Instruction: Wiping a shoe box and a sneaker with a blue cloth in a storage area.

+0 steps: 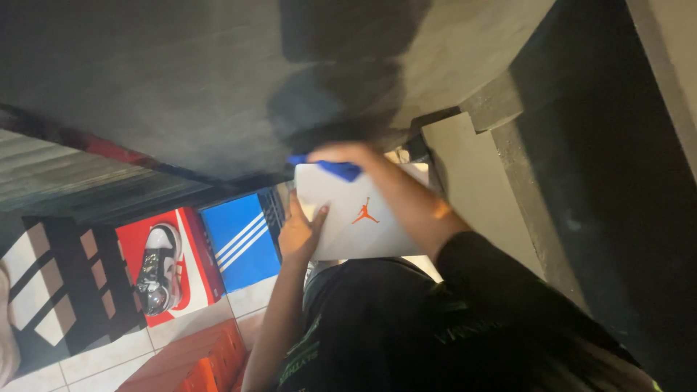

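Gripping the white box [359, 218] at its near-left edge with the left hand [299, 236], right hand [348, 154] closed on a blue marker [330, 168] at the box's far edge — best kept level, steady — above the blue box [239, 239].

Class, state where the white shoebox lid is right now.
In the head view the white lid sits centre frame, held by the left hand and right hand, right of the blue striped box.

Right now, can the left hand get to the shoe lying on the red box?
Probably not yet. The left hand is busy holding the edge of the white box, and the shoe lies well off to the side on the red box, beyond the blue box.
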